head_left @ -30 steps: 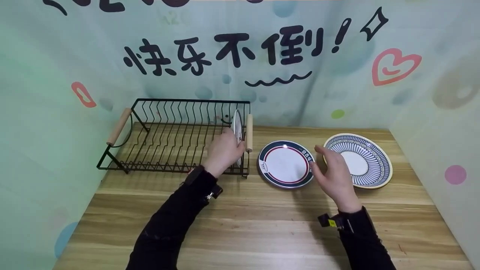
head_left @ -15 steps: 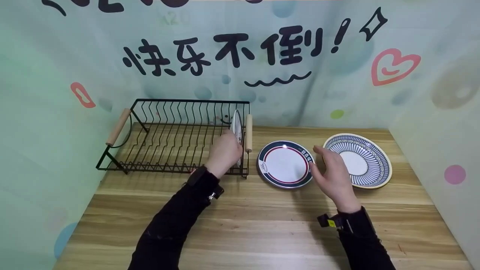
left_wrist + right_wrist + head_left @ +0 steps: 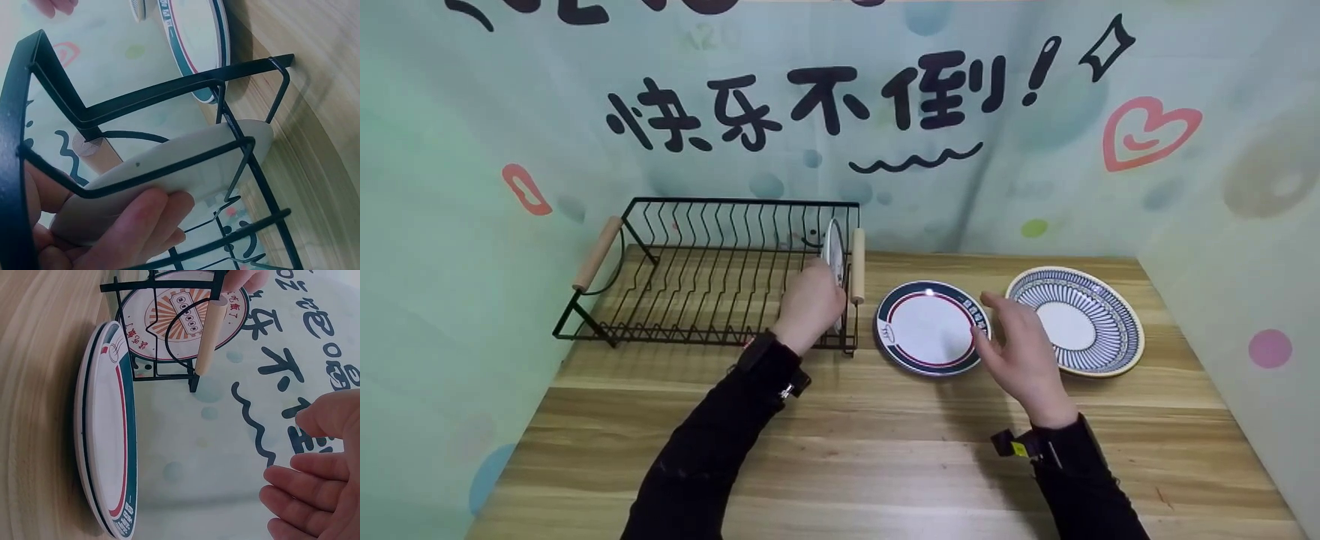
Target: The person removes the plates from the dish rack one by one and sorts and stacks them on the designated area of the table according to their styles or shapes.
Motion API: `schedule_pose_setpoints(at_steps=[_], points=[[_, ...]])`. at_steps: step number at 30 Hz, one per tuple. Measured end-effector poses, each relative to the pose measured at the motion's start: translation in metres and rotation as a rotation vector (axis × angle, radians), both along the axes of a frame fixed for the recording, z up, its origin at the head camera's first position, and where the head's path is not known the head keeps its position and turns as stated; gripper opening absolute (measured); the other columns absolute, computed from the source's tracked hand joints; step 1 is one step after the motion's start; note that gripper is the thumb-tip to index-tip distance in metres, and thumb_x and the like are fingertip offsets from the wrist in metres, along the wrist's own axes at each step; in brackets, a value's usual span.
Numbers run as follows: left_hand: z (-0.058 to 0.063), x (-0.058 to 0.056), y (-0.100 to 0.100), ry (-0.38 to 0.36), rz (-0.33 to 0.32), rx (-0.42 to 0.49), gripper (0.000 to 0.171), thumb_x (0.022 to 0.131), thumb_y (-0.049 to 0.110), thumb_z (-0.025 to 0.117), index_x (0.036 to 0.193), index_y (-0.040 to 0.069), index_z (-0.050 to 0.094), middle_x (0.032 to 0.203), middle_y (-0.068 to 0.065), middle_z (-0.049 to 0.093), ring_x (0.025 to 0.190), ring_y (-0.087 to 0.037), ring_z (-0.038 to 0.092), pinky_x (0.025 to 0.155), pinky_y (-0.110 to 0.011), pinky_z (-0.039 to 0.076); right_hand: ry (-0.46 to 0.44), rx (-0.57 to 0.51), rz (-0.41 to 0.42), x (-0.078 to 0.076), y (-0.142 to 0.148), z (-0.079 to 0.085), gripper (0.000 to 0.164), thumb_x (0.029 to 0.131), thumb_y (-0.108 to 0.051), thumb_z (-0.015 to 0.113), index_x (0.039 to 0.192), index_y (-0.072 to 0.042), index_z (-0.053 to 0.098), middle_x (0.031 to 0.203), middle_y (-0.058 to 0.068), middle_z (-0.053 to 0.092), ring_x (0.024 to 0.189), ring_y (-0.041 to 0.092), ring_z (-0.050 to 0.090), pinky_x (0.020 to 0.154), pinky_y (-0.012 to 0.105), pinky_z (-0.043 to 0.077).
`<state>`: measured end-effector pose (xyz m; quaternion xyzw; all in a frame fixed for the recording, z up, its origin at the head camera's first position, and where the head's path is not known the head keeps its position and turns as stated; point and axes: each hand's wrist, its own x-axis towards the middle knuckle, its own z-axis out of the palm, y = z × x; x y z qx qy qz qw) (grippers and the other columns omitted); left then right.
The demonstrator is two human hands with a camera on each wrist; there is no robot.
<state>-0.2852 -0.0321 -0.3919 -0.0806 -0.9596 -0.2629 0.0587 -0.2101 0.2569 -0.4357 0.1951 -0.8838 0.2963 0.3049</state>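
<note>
At the right end of the black wire dish rack (image 3: 746, 201), a plate (image 3: 832, 244) stands on edge between the wires. My left hand (image 3: 810, 300) grips it, its fingers (image 3: 132, 225) spread along the pale back in the left wrist view. Orange rays and red writing show on its front (image 3: 185, 315) in the right wrist view. My right hand (image 3: 1020, 356) hovers with relaxed, parted fingers and holds nothing. Its thumb overlaps the right rim of a white plate (image 3: 934, 330) with a dark green border and red ring, which lies on the table.
A blue-and-white patterned bowl (image 3: 1069, 326) stands right of the flat plate, partly behind my right hand. Wooden handles (image 3: 859, 266) cap the rack's ends. A printed cloth (image 3: 915, 187) closes off the back and sides of the wooden table (image 3: 840, 465).
My right hand has drifted slightly left over the flat plate's rim. My left hand has barely shifted, and the upright plate stays in place in the rack.
</note>
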Motion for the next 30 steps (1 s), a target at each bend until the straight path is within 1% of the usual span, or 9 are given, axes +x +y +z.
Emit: schedule_pose_setpoints(at_steps=[4,7,10,15,22,26,30], points=[[0.001,0.000,0.001,-0.018,0.004,0.016,0.020,0.093,0.006,0.056,0.106,-0.007,0.055,0.079,-0.012,0.063,0.058,-0.024,0.062,0.044,-0.031,0.052,0.003,0.016,0.002,0.003,-0.002,0.002,0.048,0.085,-0.005,0.071,0.129,0.008,0.056,0.112,0.024,0.063,0.102,0.038,0.054,0.098,0.048,0.040],[0.000,-0.001,0.002,0.002,0.006,0.020,0.020,0.092,0.006,0.056,0.107,-0.008,0.055,0.080,-0.012,0.064,0.059,-0.024,0.062,0.044,-0.031,0.051,0.020,0.038,-0.001,0.005,-0.004,0.004,0.049,0.085,-0.006,0.071,0.129,0.008,0.055,0.117,0.025,0.062,0.109,0.041,0.055,0.102,0.049,0.039],[-0.001,-0.001,0.002,0.012,0.010,0.031,0.019,0.093,0.005,0.054,0.107,-0.008,0.055,0.081,-0.013,0.064,0.059,-0.024,0.063,0.045,-0.032,0.052,0.033,0.050,0.000,0.006,-0.005,0.005,0.050,0.085,-0.007,0.072,0.130,0.009,0.054,0.118,0.028,0.061,0.112,0.043,0.054,0.102,0.050,0.039],[-0.002,0.000,0.003,0.021,0.028,0.036,0.019,0.091,0.003,0.056,0.106,-0.007,0.054,0.081,-0.014,0.064,0.061,-0.026,0.063,0.046,-0.032,0.052,0.044,0.056,0.001,0.008,-0.007,0.007,0.051,0.085,-0.008,0.072,0.130,0.010,0.054,0.118,0.029,0.061,0.112,0.044,0.054,0.103,0.052,0.039],[0.001,0.001,0.004,0.067,0.027,0.000,0.018,0.092,0.005,0.055,0.105,-0.007,0.055,0.081,-0.015,0.065,0.064,-0.029,0.065,0.050,-0.037,0.054,0.033,0.063,-0.003,0.010,-0.007,0.009,0.053,0.085,-0.007,0.072,0.132,0.008,0.053,0.115,0.027,0.061,0.112,0.042,0.054,0.103,0.050,0.039],[0.005,0.001,0.004,0.057,0.043,0.000,0.018,0.092,0.007,0.055,0.105,-0.006,0.056,0.082,-0.014,0.066,0.065,-0.029,0.065,0.051,-0.039,0.054,0.023,0.068,0.001,0.011,-0.007,0.011,0.053,0.086,-0.007,0.072,0.132,0.008,0.053,0.119,0.027,0.060,0.113,0.042,0.053,0.103,0.049,0.039],[0.007,0.003,0.004,0.042,0.059,-0.004,0.017,0.093,0.008,0.053,0.105,-0.005,0.055,0.082,-0.013,0.066,0.063,-0.028,0.064,0.049,-0.039,0.053,0.047,0.072,0.011,0.012,-0.007,0.012,0.052,0.085,-0.008,0.072,0.132,0.008,0.053,0.121,0.027,0.060,0.114,0.043,0.054,0.103,0.050,0.039]])
